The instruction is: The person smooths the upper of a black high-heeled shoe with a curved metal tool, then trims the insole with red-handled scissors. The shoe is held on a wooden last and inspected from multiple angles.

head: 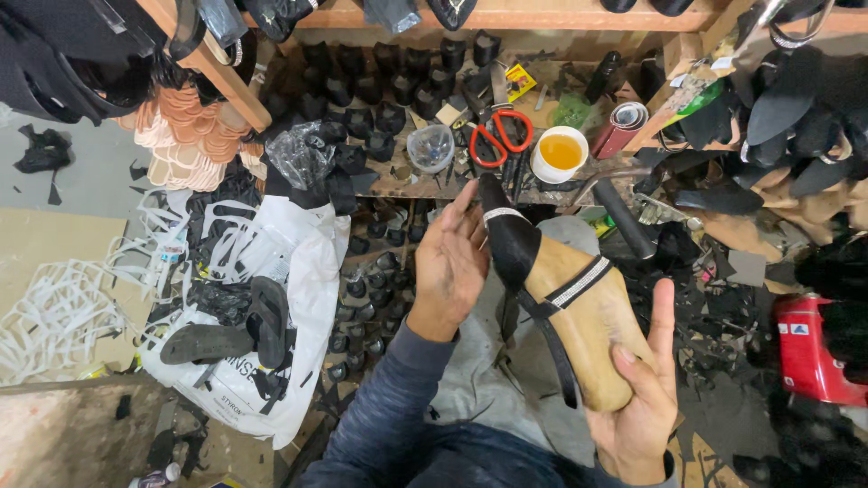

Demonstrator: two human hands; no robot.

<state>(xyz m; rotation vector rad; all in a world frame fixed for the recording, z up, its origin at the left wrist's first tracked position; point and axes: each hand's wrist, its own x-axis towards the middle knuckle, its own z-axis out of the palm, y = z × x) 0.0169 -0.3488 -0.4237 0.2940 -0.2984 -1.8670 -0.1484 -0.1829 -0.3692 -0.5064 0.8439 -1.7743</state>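
Head view: right hand [644, 398] cups the heel end of a wooden shoe last [579, 316] wrapped in a black strapped upper [514, 237]. Left hand [449, 262], fingers spread, presses flat against the toe. Judged step: smoothing the upper; next calls for firm, even pressure. Scissors [500, 137] lie beyond the hands.

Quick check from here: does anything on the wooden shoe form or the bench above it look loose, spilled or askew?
One thing: a black strap hangs loose off the wooden shoe form, its end dangling free below. The right hand cradles the form; the left hand is beside the black toe. The cup of yellow liquid sits upright, unspilled.
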